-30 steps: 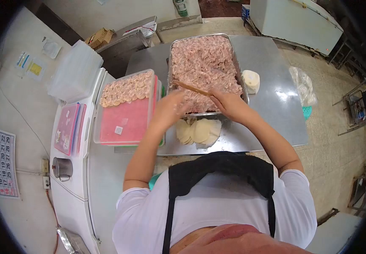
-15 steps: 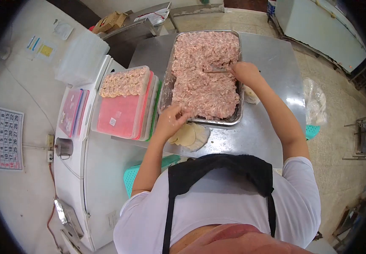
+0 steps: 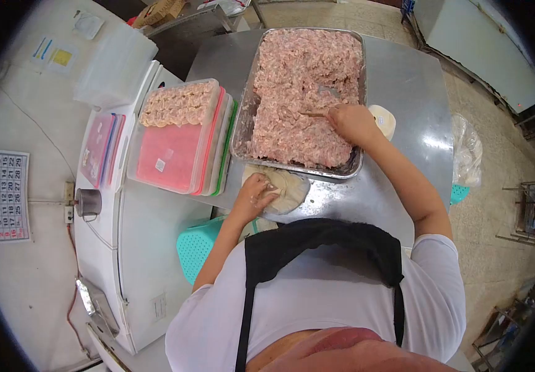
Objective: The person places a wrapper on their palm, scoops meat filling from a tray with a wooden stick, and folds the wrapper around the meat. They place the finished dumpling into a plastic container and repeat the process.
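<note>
A deep metal tray (image 3: 237, 139) holds a large mass of pink ground meat (image 3: 298, 74). My right hand (image 3: 351, 124) is closed round a thin flat tool (image 3: 314, 114) whose tip lies at the meat. Below the tray's near left edge, my left hand (image 3: 257, 197) reaches over a stack of round pale wrappers (image 3: 289, 189), its thumb and fingers apart at the wrappers' left side. Beside the tray on the right lie more round wrappers (image 3: 383, 121).
Left of the tray stand stacked lidded containers (image 3: 168, 158), with filled dumplings (image 3: 177, 105) in the top one. A metal cup (image 3: 88, 202) is on the white freezer. A turquoise perforated basket (image 3: 194, 251) sits below the table's left edge.
My left hand has moved down from the tray's edge to the wrappers, and its fingers have spread. The right hand with the tool has shifted down slightly over the meat. The view has shifted.
</note>
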Action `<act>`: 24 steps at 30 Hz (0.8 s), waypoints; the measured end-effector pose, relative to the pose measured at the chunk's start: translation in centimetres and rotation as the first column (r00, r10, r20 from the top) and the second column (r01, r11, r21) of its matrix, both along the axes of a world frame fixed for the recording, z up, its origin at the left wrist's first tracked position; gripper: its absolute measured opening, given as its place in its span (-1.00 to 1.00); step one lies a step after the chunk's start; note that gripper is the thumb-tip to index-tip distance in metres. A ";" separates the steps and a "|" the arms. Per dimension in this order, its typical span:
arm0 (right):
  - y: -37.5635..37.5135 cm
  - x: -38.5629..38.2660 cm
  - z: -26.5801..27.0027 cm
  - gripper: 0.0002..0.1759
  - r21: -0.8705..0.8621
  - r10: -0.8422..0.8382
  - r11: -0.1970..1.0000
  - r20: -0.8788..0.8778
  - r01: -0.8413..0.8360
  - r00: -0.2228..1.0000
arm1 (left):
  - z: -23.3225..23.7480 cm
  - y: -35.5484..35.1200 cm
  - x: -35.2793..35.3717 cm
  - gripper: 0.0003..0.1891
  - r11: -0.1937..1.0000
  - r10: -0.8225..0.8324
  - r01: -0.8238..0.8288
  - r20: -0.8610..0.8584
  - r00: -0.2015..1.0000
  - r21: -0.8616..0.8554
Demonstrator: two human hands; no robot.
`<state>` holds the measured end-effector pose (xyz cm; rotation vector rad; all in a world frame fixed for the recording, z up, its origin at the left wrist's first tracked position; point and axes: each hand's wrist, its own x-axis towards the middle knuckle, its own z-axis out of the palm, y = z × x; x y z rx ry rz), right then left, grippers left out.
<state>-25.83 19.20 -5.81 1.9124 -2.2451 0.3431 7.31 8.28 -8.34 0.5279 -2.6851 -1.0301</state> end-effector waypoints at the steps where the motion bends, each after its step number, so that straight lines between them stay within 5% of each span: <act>1: 0.4 0.5 -0.1 -0.80 -0.007 0.006 1.000 0.011 -0.006 1.000 | -0.1 -0.6 0.2 -0.72 0.998 -0.024 0.023 0.011 1.000 0.053; 8: 3.9 5.3 1.1 -0.80 0.076 -0.132 0.989 0.028 0.130 0.991 | 2.0 -3.1 0.0 -0.78 0.983 -0.175 0.181 -0.133 0.976 0.032; 14: 5.7 6.5 1.6 -0.80 0.057 -0.293 0.956 0.272 0.288 0.917 | 3.5 -4.8 -1.2 -0.81 0.955 -0.099 0.080 0.056 0.993 0.284; 16: 5.2 6.1 3.0 -0.81 0.153 -0.427 0.903 0.222 0.401 0.877 | 3.2 -4.7 -2.0 -0.84 0.645 0.207 -0.044 -0.119 0.971 0.763; 17: 4.7 5.7 3.3 -0.81 0.156 -0.430 0.901 0.216 0.404 0.876 | 3.2 -4.5 -2.2 -0.84 0.641 0.205 -0.039 -0.122 0.971 0.767; 19: 3.7 4.9 3.7 -0.83 0.050 -0.474 0.878 -0.051 0.476 0.879 | 5.0 -3.7 -2.6 -0.74 0.264 0.298 0.144 -0.223 0.928 0.954; 20: 3.2 5.0 3.6 -0.86 0.151 -0.462 0.862 -0.156 0.483 0.873 | 4.8 -4.1 -2.5 -0.74 0.258 0.295 0.148 -0.224 0.929 0.955; 22: 2.7 6.9 2.8 -0.86 0.159 -0.464 0.863 -0.122 0.479 0.877 | 4.2 -5.4 -2.4 -0.59 0.485 0.161 0.044 -0.138 0.977 0.874; 24: 2.4 9.4 2.5 -0.84 0.216 -0.398 0.895 -0.007 0.390 0.917 | 3.1 -6.1 -2.8 -0.58 0.403 0.297 0.018 -0.149 0.943 0.915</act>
